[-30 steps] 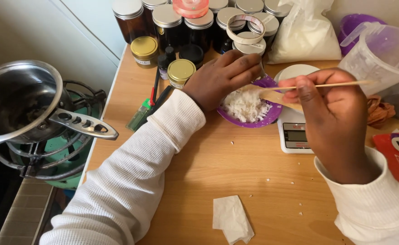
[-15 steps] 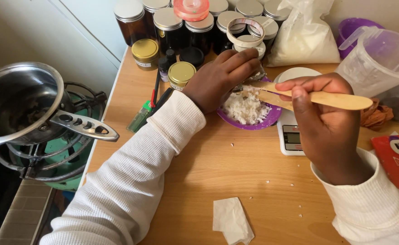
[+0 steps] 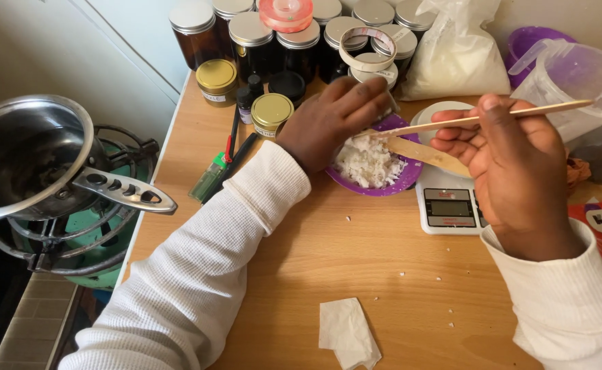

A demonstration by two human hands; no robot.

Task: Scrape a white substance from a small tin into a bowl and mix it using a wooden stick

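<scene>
- While our left hand rests curled over the far rim of the purple bowl, fingers pressed together on it, our right hand pinches a thin wooden skewer and a flat wooden spatula together between thumb and fingers.
- The bowl sits on the wooden table, just left of the small white kitchen scale, with a heap of white wax flakes already in it. The spatula tip is right at the heap.
- So we'd say flakes are portioned out and being worked; the steel saucepan on the green gas burner looks empty as far as we can tell, so nothing's been melted yet.
- A few flakes are spilled on the table.
- Room: tight at the back, with amber jars and the white bag crowding the bowl. The clear measuring jug sits near the skewer's end.
- Open tabletop toward us, bar a folded paper scrap. The table's left edge is close to the pan handle.
</scene>
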